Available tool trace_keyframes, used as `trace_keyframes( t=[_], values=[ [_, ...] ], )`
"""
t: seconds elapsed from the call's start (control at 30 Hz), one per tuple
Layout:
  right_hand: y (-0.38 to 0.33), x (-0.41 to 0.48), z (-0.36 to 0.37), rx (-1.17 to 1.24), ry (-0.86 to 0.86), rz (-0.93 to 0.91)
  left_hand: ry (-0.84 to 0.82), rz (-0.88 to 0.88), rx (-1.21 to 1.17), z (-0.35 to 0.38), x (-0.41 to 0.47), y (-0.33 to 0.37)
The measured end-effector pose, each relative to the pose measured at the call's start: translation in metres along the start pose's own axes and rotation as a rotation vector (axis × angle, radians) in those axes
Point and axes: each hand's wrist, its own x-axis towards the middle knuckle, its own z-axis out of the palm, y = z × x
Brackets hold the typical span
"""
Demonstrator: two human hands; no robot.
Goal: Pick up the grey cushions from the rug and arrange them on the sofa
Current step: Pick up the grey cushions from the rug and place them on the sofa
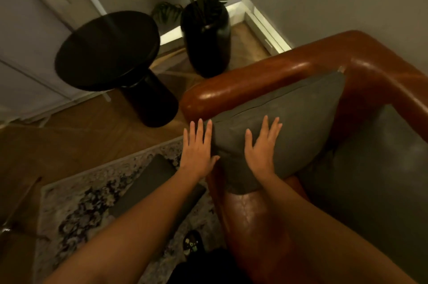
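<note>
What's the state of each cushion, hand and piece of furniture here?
grey cushion: on the sofa, leaning against the armrest
second grey cushion: on the rug, not yet picked up
left hand: open, flat at cushion's edge
right hand: open, pressing cushion's face
sofa: brown leather
side table: upright, top bare

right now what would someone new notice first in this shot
Most likely the two open hands, left hand and right hand, pressed flat on a grey cushion propped against the arm of the brown leather sofa. Next, another grey cushion lying on the patterned rug at lower left.
</note>
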Motion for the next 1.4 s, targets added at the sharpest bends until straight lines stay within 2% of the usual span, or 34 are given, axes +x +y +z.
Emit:
trace_keyframes(
  t=[0.23, 0.37, 0.5, 0.7, 0.83, 1.03, 1.13, 1.23, 1.4],
  values=[
    [-0.082, -0.017, 0.041, 0.082, -0.144, -0.346, -0.02, -0.274, -0.205, 0.002, -0.049, -0.078],
    [-0.115, -0.027, 0.075, 0.071, -0.208, -0.379, -0.011, -0.409, -0.27, 0.008, -0.081, -0.127],
    [-0.146, -0.043, 0.117, -0.022, -0.386, -0.392, -0.011, -0.539, -0.353, 0.024, -0.117, -0.181],
    [-0.174, -0.067, 0.181, -0.248, -0.68, -0.269, -0.072, -0.792, -0.536, 0.06, -0.172, -0.27],
    [-0.164, -0.066, 0.214, -0.447, -0.873, -0.137, -0.105, -0.903, -0.633, 0.085, -0.195, -0.312],
    [-0.164, -0.063, 0.246, -0.619, -0.957, 0.053, -0.152, -0.955, -0.681, 0.109, -0.204, -0.354],
    [-0.169, -0.066, 0.265, -0.614, -1.005, 0.091, -0.152, -0.973, -0.757, 0.127, -0.204, -0.368],
    [-0.172, -0.07, 0.289, -0.579, -1.046, 0.155, -0.116, -1.033, -0.947, 0.142, -0.2, -0.373],
    [-0.151, -0.066, 0.337, -0.594, -1.148, 0.301, -0.146, -1.269, -1.336, 0.187, -0.197, -0.383]
  ],
)
